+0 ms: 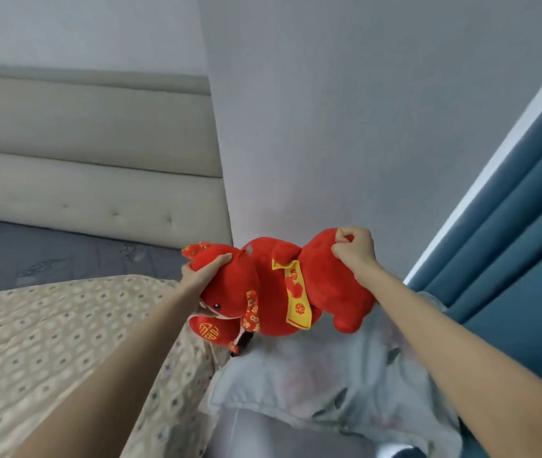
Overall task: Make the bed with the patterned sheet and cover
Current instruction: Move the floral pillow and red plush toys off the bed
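The left hand [203, 276] grips the head of a red plush toy [272, 285] and the right hand [355, 249] pinches its rear, holding it over a pale cloth [312, 385] beside the bed. The patterned sheet [48, 342] lies across the bed, short of the headboard [81, 160], leaving mattress [64, 252] bare. This looks like clearing clutter; next, the toy needs setting down clear of the sheet.

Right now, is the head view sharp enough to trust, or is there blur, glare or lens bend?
Head view: the red plush toy is fairly sharp, the near forearms soft. Head view: even light, no glare, a faint red tint on the grey wall behind the toy. Head view: wide-angle bend tilts the beige padded headboard and blue curtain.
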Available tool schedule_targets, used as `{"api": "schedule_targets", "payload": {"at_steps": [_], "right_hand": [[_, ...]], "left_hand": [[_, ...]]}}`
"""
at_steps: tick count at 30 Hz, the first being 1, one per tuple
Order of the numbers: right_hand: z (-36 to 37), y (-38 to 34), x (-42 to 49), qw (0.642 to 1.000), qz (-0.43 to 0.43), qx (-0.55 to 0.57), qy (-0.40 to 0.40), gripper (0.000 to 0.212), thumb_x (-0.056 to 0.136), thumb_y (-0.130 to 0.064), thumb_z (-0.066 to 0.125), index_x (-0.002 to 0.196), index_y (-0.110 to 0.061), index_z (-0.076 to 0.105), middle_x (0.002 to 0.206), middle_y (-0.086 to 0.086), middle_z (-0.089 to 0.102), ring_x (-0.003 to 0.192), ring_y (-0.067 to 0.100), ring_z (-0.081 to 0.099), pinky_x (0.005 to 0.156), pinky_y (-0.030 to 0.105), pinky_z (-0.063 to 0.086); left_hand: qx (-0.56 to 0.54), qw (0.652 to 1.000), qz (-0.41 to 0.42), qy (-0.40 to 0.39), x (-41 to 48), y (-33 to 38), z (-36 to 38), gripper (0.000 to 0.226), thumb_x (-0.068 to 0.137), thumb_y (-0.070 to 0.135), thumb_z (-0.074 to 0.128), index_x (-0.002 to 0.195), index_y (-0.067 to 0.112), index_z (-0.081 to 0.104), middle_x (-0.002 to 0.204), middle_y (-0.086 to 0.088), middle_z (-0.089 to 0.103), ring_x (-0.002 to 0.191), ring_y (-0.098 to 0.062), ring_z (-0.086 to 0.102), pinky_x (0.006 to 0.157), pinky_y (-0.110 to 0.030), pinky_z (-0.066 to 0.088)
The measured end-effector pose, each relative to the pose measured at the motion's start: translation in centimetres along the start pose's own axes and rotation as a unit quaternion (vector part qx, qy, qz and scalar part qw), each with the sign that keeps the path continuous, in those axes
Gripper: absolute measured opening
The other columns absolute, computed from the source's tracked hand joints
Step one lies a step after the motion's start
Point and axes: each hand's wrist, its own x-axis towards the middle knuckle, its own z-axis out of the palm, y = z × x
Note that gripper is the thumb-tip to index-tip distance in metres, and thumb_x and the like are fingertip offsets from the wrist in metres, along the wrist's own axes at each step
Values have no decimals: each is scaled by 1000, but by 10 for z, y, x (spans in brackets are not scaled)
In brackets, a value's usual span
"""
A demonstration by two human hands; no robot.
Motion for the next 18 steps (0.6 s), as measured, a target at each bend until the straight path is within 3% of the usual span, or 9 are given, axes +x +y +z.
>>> {"api": "schedule_targets", "payload": {"at_steps": [3,5,6,8,10,12,18], "right_hand": [[-38,49,17,997,-8,-76,-3,39,60,15,43,50,-20,27,58,-7,32,58,11,34,52,15,26],[-56,94,25,986,7,-164,-32,40,67,9,49,50,-25,39,75,-4,50,80,16,49,68,9,32],[-62,116,28,976,31,-209,-57,39,74,4,53,58,-31,50,92,1,57,100,22,51,83,13,34],[-73,153,32,939,116,-284,-159,28,87,-8,55,102,-29,65,135,12,45,136,26,30,111,31,23],[-77,179,33,891,161,-307,-293,55,90,-7,50,142,-21,41,157,14,11,146,23,12,117,33,16],[-76,189,33,870,164,-308,-349,64,93,-6,44,151,-23,23,160,10,-4,147,24,8,117,30,17],[-47,187,38,887,191,-239,-346,64,94,-5,42,151,-25,20,160,11,4,147,25,8,117,33,13]], "left_hand": [[18,1000,-13,-20,9,0,56,99,67,49,79,143,28,19,139,-12,37,114,-42,50,70,-57,54],[26,999,-27,-27,16,-2,90,98,67,49,79,142,28,20,138,-12,37,113,-41,51,72,-58,54],[24,999,-35,-32,19,-2,105,98,67,50,78,142,28,20,138,-12,37,113,-42,50,71,-57,54],[21,998,-53,-33,25,-3,134,99,67,50,78,143,29,19,139,-13,35,114,-44,49,64,-56,54],[22,997,-62,-35,31,-3,150,100,66,51,78,143,29,17,140,-14,34,115,-45,49,61,-55,54],[31,997,-67,-34,39,-2,157,102,65,52,79,143,29,17,141,-14,34,116,-45,48,62,-55,55],[36,998,-60,-1,60,11,141,99,68,51,78,143,29,18,139,-16,36,116,-45,48,65,-56,54]]}}
